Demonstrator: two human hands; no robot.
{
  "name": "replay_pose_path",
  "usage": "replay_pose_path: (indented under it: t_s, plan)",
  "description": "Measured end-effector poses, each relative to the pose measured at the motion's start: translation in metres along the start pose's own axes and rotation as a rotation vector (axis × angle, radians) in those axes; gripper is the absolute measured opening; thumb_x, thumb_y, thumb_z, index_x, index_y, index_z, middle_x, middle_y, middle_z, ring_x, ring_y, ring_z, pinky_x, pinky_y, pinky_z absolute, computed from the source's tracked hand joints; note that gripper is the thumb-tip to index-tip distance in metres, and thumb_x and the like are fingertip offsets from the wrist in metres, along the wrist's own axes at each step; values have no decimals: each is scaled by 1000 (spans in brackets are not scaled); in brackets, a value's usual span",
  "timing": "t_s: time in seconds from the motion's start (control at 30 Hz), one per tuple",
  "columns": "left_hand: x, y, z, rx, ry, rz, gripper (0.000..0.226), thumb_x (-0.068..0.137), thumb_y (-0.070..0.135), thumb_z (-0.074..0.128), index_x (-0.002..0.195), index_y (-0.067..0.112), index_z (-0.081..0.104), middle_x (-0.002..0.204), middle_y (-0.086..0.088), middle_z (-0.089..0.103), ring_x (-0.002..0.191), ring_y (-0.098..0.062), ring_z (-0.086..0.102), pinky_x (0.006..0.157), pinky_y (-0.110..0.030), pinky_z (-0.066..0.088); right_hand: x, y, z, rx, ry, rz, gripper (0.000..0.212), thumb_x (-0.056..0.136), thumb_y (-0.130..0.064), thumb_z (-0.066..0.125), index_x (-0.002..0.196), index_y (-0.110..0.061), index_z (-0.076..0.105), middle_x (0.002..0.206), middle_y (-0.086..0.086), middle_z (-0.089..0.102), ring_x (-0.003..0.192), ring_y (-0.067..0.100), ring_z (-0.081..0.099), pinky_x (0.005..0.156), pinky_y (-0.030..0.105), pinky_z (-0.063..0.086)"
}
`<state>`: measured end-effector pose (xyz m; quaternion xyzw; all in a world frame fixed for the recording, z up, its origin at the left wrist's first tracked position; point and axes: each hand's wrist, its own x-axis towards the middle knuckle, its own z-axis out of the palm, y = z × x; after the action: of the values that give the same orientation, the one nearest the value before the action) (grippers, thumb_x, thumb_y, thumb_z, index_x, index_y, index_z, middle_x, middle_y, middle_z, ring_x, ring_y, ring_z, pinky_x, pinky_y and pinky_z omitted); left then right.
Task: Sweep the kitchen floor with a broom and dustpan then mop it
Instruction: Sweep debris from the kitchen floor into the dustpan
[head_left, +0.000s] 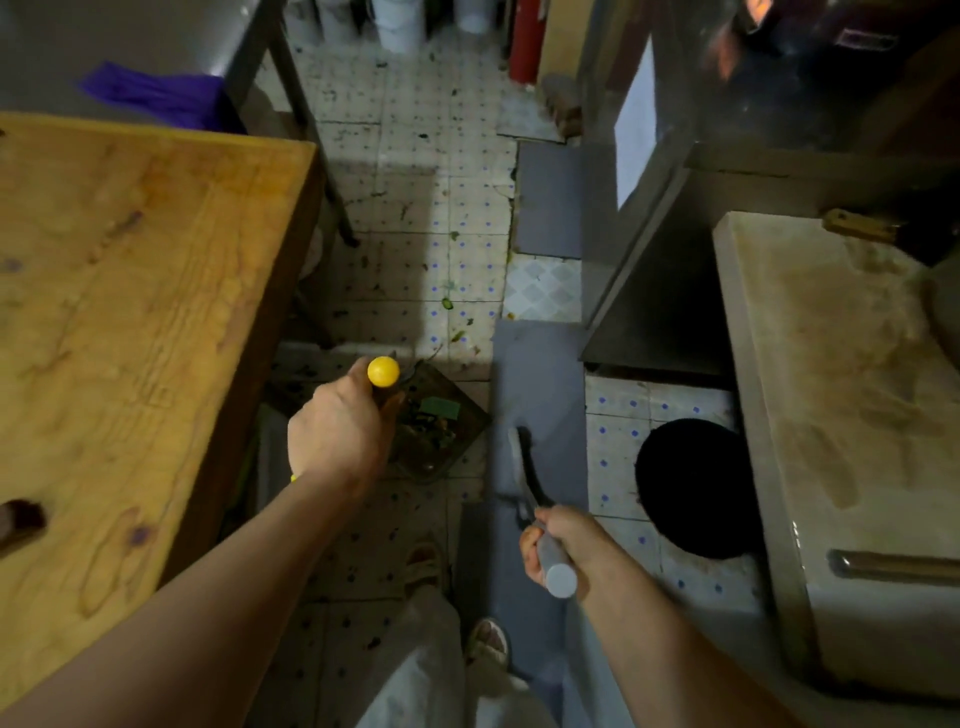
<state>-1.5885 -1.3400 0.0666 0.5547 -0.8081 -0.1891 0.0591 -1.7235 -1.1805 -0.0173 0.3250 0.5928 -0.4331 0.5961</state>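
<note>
My left hand (337, 431) grips an upright handle with a yellow cap (383, 371). Below it a dark dustpan (441, 436) rests on the tiled floor (447, 218) and holds green and dark scraps. To its right, my right hand (563, 540) grips the grey broom handle (558, 571). The broom's head (521, 462) touches a grey floor strip just right of the dustpan. Small bits of litter dot the tiles further ahead.
A wooden table (130, 312) fills the left side, with a steel table leg (311, 130) behind it. On the right stand a steel counter (649, 270), a pale worn slab (831, 389) and a black round object (691, 483). White buckets (395, 21) and a red cylinder (524, 41) stand at the far end.
</note>
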Motion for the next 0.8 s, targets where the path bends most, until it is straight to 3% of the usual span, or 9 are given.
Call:
replay_pose_path:
  t_s: [0.17,0.43,0.63,0.8]
  plan:
    - [34,-7,-7,-14,-10,-34,30,93,35,52,120,24,48,94,-10,66,84,-32,62,71,-43,53,16,-27,51,72,-35,89,32,99,-18,46,70,-11,33,29,3,35,15,9,31,27,6,27]
    - [91,-12,-20,-49,35,-75,29,94,35,51,120,23,48,92,-9,65,82,-32,61,63,-38,49,41,-99,117,187,-266,82,38,101,-25,37,65,-12,36,33,-1,38,20,6,38,26,8,27]
    - [130,-10,-31,-31,38,-62,26,94,32,50,119,22,47,89,-8,64,81,-31,60,63,-39,49,44,-141,138,-23,-192,18,38,102,-27,36,66,-14,35,32,-2,36,20,6,34,26,8,28]
    - [159,-8,-45,-67,83,-74,28,93,31,53,118,21,48,91,-11,64,86,-36,59,58,-33,38,27,-177,157,-118,-163,-47,33,102,-25,35,71,-13,37,32,-1,36,21,7,35,27,9,29]
